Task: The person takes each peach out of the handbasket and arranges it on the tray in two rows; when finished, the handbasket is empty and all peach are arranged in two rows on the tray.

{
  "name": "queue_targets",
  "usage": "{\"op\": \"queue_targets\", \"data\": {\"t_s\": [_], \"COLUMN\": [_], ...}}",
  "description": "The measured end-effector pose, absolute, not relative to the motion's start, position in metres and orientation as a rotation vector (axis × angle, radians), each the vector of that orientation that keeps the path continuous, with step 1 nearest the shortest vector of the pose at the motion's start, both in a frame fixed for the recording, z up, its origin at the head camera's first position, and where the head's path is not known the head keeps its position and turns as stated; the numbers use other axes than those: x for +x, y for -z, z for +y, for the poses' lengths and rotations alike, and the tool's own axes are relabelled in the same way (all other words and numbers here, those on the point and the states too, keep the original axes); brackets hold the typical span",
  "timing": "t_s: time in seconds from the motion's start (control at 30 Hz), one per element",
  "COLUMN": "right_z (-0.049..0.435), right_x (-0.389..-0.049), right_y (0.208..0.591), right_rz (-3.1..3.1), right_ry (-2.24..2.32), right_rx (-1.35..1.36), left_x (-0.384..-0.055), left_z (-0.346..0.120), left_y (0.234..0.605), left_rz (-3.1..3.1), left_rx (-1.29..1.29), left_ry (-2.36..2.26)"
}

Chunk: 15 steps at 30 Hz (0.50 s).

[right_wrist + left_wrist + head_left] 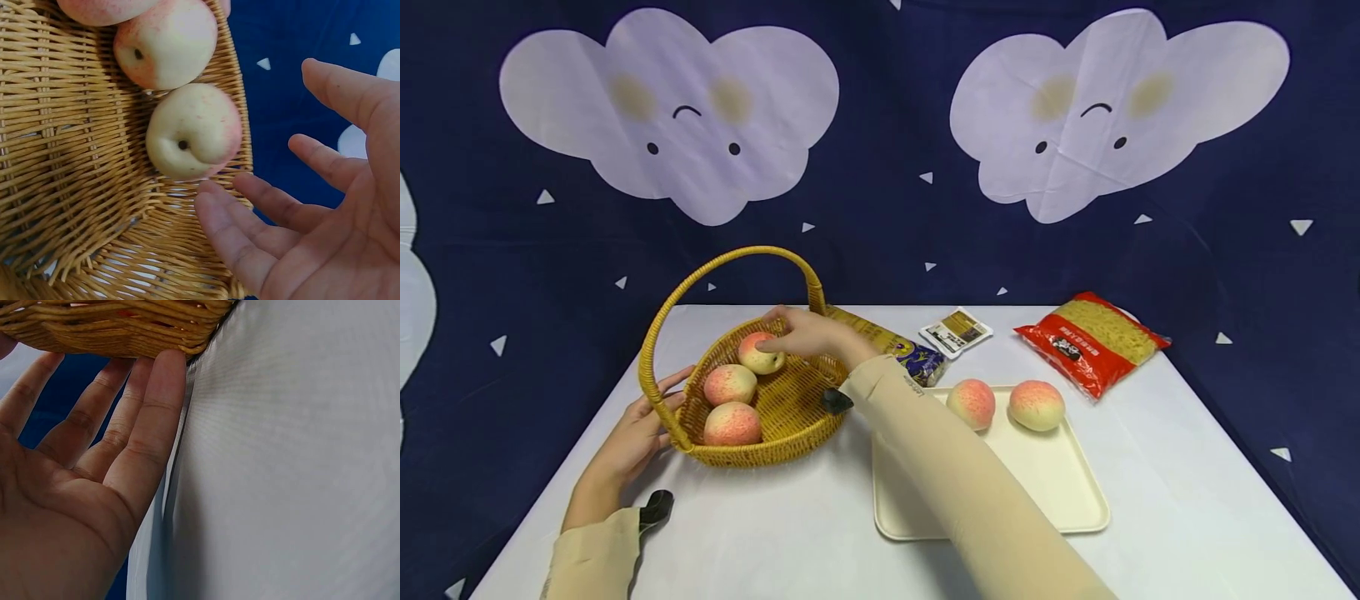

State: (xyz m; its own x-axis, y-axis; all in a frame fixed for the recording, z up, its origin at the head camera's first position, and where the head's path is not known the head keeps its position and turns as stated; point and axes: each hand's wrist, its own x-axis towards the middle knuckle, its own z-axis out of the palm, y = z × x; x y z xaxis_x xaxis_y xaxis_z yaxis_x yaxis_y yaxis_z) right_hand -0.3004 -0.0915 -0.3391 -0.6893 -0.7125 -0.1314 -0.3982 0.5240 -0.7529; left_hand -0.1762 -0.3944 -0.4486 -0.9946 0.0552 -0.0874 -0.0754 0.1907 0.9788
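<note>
A yellow wicker basket [786, 454] with a tall arched handle holds three peaches along its left side. My right hand [811, 333] reaches over the basket's far rim, beside the farthest peach [760, 353]. In the right wrist view the fingers are spread and hold nothing; the fingertips are just off that peach [195, 132]. The other two, a middle peach [730, 386] and a near peach [732, 424], lie in a row towards me. Against the basket's left outer side rests my left hand [632, 437], its fairly straight fingertips at the woven wall [119, 328].
A cream tray [1037, 492] carries two more peaches, a left one [973, 403] and a right one [1037, 405], partly under my right forearm. Behind lie a yellow-and-blue packet [917, 360], a small white packet [957, 332] and a red bag of pasta [1093, 343].
</note>
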Motion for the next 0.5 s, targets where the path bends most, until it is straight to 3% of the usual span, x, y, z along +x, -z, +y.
{"op": "queue_targets", "data": {"t_s": [0.5], "right_z": [-0.109], "right_x": [-0.303], "right_y": [0.353], "right_rz": [2.211], "right_ry": [1.077], "right_rx": [-0.631], "left_x": [-0.174], "left_z": [-0.392], "left_y": [0.446], "left_rz": [2.328], "left_rx": [-0.004], "left_ry": [-1.954]}}
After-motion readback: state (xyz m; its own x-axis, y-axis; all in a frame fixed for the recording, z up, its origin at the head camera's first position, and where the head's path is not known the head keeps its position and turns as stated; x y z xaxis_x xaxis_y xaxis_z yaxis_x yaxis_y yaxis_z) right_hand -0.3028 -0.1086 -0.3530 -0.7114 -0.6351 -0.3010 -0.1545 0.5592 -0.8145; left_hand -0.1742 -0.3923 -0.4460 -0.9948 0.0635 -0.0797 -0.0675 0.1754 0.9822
